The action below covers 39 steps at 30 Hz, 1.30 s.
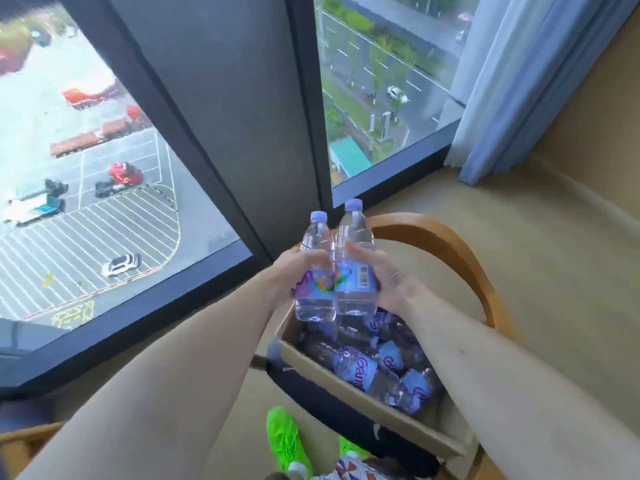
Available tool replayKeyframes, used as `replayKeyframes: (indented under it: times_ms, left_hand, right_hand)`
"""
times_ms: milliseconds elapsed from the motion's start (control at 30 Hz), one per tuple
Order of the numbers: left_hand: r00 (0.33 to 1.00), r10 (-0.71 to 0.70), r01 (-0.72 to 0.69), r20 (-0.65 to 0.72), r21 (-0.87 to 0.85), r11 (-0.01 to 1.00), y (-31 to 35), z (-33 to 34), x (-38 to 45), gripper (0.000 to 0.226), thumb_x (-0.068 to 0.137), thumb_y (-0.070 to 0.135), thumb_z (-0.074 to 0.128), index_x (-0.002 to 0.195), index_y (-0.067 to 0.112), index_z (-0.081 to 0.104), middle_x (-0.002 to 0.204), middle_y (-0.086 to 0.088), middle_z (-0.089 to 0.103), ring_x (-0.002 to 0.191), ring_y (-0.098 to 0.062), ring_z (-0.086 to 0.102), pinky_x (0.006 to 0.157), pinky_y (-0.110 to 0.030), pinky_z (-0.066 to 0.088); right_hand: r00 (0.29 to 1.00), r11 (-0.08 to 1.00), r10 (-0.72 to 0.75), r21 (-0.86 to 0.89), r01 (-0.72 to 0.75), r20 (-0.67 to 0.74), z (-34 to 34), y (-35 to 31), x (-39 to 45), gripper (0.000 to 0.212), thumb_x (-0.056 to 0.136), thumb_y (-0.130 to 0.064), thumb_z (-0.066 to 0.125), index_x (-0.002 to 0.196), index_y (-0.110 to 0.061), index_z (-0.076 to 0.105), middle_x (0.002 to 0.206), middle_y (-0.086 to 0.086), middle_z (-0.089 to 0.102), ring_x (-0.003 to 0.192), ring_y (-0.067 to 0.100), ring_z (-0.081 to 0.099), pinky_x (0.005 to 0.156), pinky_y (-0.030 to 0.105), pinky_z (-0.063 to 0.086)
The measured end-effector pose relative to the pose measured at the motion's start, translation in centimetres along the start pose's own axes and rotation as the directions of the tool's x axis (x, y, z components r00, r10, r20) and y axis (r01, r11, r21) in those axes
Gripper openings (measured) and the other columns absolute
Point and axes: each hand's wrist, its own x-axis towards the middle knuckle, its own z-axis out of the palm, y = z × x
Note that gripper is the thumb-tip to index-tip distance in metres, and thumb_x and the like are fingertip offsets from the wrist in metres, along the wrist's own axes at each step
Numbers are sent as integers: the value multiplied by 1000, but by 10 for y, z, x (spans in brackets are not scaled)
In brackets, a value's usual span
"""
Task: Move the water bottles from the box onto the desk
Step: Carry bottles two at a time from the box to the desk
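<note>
Bottles, two, upright, touching, above the cardboard box (349, 386): your left hand (294, 275) grips the left bottle (313, 271), your right hand (388, 282) grips the right bottle (355, 268). Remaining bottles (356, 367) lie in the box, on a wooden chair (450, 244).

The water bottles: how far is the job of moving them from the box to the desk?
Done: cannot tell, since no desk is in view. In hand: the left hand grips one water bottle and the right hand grips a second bottle, both upright, side by side above the cardboard box. Left: several bottles lie in the box, which rests on a wooden chair.
</note>
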Motion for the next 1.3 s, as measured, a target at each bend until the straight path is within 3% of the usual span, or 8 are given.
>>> replayKeyframes:
  times_ms: [233,467,567,667,800,967,1167,1300]
  left_hand:
    - [993,96,-119,-74,-443,888,7,-78,-91,17,88,21,58,94,5,60,85,-19,66,69,-31,66,64,-32,57]
    - [924,211,-359,-320,-527,770,-53,-174,-216,19,82,27,65,81,9,69,80,-16,72,65,-30,71,60,-33,60]
    - [882,245,-441,-402,-524,729,-104,-213,-281,30,80,31,67,97,8,73,93,-19,76,75,-32,75,64,-35,62]
    - [833,294,-531,-468,-533,658,-162,-243,-350,54,89,39,68,130,4,65,123,-26,70,110,-43,70,97,-51,58]
    - [737,215,-609,-641,-491,623,-245,-269,-446,64,92,43,69,140,1,59,136,-30,61,130,-49,56,118,-59,36]
    - [539,30,-667,-842,-405,625,-356,-282,-560,68,82,46,77,135,5,64,133,-25,65,127,-43,60,116,-54,40]
    - [339,-205,-736,-918,-395,551,-479,-272,-681,57,86,38,74,128,1,65,116,-28,69,104,-41,67,106,-53,50]
    - [251,-337,-804,-907,-389,450,-555,-250,-751,48,87,40,73,114,1,64,95,-22,65,85,-35,63,85,-46,54]
  right_hand:
    - [992,998,-23,-61,31,126,104,-8,-5,84,60,-27,100,133,-11,62,125,25,69,112,45,69,99,64,52]
    - [944,956,29,-285,70,329,248,36,-43,75,73,-22,90,138,-5,57,128,28,67,110,47,69,91,60,56]
    - [881,937,94,-340,78,463,312,79,-74,57,83,-24,82,133,-7,60,120,27,71,105,43,71,88,54,59]
    - [793,919,183,-388,72,581,374,133,-115,45,92,-22,70,132,-5,59,121,27,69,104,42,71,84,49,60]
    - [712,875,272,-474,96,647,447,218,-176,54,96,-22,62,145,-3,51,141,31,57,130,48,55,116,59,38]
    - [613,787,395,-596,158,684,518,323,-247,38,91,-27,71,123,-7,64,91,18,76,74,34,76,61,37,61]
    - [509,671,518,-696,258,688,578,444,-334,58,80,-36,82,128,-8,65,114,23,73,102,43,71,97,57,56]
    - [393,603,624,-736,307,675,612,520,-390,44,80,-33,82,112,-6,67,90,18,74,77,36,73,74,45,60]
